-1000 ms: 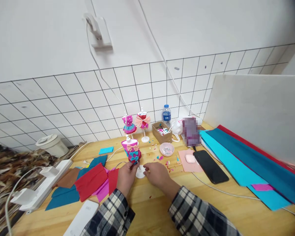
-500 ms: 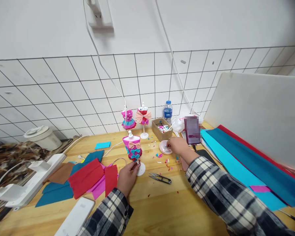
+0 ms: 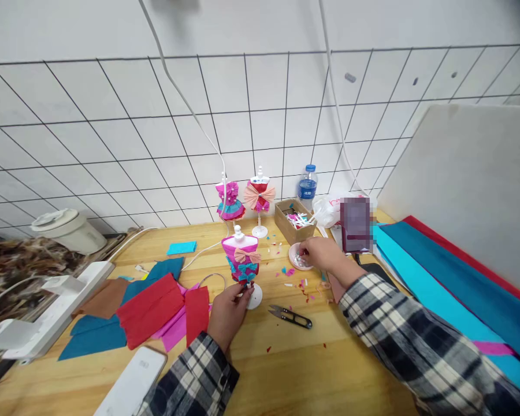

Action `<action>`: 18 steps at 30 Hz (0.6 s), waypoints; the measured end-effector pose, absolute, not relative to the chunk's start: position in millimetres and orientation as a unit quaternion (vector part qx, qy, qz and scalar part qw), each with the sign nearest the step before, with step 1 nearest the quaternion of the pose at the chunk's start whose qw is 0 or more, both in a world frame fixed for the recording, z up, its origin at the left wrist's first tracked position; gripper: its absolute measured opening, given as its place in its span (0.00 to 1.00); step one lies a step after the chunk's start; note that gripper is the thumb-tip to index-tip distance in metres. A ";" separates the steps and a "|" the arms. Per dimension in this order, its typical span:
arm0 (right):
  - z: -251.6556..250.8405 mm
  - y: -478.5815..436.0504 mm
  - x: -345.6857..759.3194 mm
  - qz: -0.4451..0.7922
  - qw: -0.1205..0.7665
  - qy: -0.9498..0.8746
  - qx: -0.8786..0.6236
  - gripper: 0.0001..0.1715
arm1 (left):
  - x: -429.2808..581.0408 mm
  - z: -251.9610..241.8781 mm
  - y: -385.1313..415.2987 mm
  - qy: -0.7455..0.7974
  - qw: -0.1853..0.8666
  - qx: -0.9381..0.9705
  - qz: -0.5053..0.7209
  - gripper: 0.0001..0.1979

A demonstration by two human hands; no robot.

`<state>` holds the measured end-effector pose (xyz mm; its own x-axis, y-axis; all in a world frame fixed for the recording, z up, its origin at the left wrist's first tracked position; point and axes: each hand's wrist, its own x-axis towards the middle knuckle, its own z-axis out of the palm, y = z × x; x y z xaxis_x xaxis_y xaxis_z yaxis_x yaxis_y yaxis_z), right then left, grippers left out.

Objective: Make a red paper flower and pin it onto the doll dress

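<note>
My left hand point(image 3: 229, 312) is closed around the thin post of a small dress-form mannequin point(image 3: 241, 260), just above its round white base. Pink crepe paper covers the form, with a peach bow at the top and blue bows below. My right hand point(image 3: 323, 252) reaches into a small pale pink dish point(image 3: 293, 263) of tiny white or clear bits, perhaps beads. Its fingertips are pinched together; whatever is between them is hidden. Thread snips point(image 3: 291, 316) lie on the table between my hands.
Behind stand two more dressed mannequins point(image 3: 230, 202), a cardboard box point(image 3: 290, 230) of scraps and a water bottle point(image 3: 307, 185). Crepe paper pieces point(image 3: 151, 312) and a white phone point(image 3: 132, 381) lie left; a dark red phone point(image 3: 356, 225) and long paper strips point(image 3: 442, 277) right.
The view has tilted down and shifted a little left, so things sit differently in the picture. My left hand keeps hold of the mannequin, and my right hand stays at the dish.
</note>
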<state>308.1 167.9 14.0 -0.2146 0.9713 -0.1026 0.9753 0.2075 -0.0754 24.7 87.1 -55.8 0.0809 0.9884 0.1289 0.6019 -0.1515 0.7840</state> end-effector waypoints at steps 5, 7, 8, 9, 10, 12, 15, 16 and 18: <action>12.1 164.0 320.5 -0.082 -0.048 0.777 0.622 0.09 | 25.2 -56.8 87.3 0.587 0.279 0.678 0.344 0.15; 7.8 162.3 322.9 -0.096 -0.082 0.770 0.626 0.08 | 25.6 -56.8 86.8 0.587 0.282 0.678 0.342 0.15; 5.3 162.0 323.5 -0.107 -0.101 0.766 0.626 0.07 | 26.0 -56.3 86.3 0.587 0.284 0.677 0.341 0.15; 2.9 162.1 323.7 -0.121 -0.122 0.761 0.626 0.07 | 26.7 -55.4 85.6 0.586 0.288 0.676 0.341 0.15; 0.9 162.3 323.5 -0.136 -0.143 0.755 0.625 0.06 | 27.7 -54.0 84.8 0.584 0.293 0.674 0.344 0.15; -1.2 162.0 322.1 -0.167 -0.183 0.741 0.624 0.06 | 30.0 -49.6 82.4 0.580 0.301 0.670 0.353 0.16; 2.7 153.3 317.5 -0.234 -0.246 0.711 0.616 0.09 | 31.6 -37.9 75.4 0.595 0.272 0.673 0.344 0.22; 6.0 146.7 315.2 -0.289 -0.282 0.689 0.601 0.10 | 30.9 -32.3 71.5 0.608 0.249 0.675 0.336 0.25; 14.2 127.3 308.9 -0.439 -0.374 0.613 0.540 0.13 | 27.9 -18.3 60.2 0.633 0.204 0.673 0.325 0.29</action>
